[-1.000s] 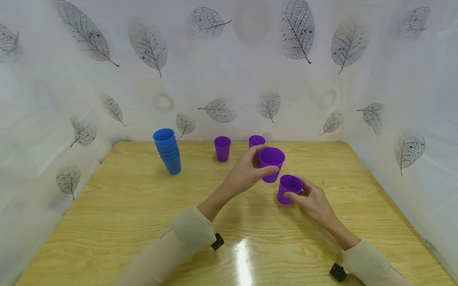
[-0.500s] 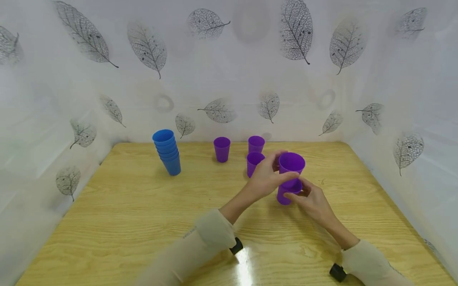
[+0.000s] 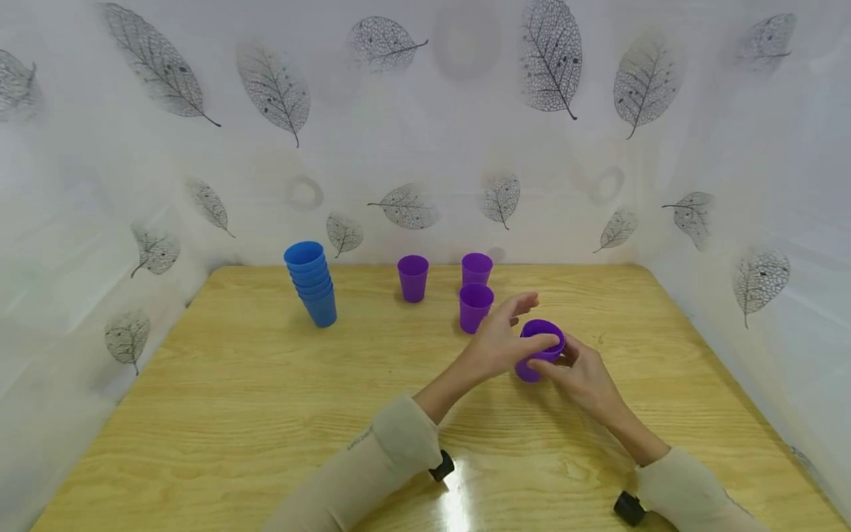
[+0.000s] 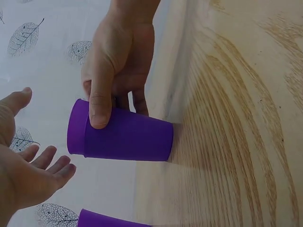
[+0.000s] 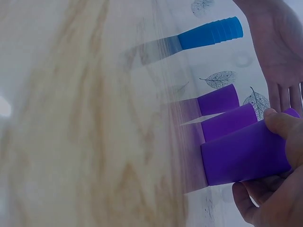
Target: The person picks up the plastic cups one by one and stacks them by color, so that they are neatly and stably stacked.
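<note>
The right hand [image 3: 588,380] is gripping a nested pair of purple cups [image 4: 132,137] while the left hand [image 3: 495,346] is hovering beside the rim

The right fingers are curling around the outside of the pair, which is standing upright on the right part of the table [image 3: 266,414], the inner cup's rim showing just above the outer one's; the left fingers are spreading wide, holding nothing, and in the left wrist view they are staying apart from the cups; just beyond the left hand a front purple cup [image 3: 474,314] is standing close before a rear purple cup [image 3: 476,266] and partly covering it, a third purple cup [image 3: 414,279] is standing farther left, and a stack of blue cups [image 3: 322,304] is rising well apart at the far left, near the leaf-printed backdrop [image 3: 425,140]
</note>
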Demonstrator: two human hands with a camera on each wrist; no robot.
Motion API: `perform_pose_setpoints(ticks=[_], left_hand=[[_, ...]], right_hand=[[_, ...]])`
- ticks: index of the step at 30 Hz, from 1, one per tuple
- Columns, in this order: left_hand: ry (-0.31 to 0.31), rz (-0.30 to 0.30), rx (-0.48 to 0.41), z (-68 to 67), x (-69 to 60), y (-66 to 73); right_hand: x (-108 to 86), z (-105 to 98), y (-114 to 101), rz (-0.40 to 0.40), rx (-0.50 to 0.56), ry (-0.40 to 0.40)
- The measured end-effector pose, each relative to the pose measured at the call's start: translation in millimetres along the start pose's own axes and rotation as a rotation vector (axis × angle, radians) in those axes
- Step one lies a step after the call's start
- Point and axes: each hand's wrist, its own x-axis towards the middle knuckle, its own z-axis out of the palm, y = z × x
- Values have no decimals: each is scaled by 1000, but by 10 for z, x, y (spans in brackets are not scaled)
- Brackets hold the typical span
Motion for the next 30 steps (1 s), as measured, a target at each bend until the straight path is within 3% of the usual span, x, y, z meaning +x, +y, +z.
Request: perform_pose_setpoints(ticks=[6, 11, 25, 30], left_hand=[[68, -12, -24, -52, -34, -67], [92, 26, 4, -137, -66, -131], [218, 45, 28, -477, -64, -315], [238, 25, 31, -607, -81, -375]], right_hand=[[5, 7, 8, 4, -9, 9], [10, 14, 20, 9, -28, 19], [-1, 15, -2, 33, -41, 22], [3, 19, -2, 24, -45, 24]])
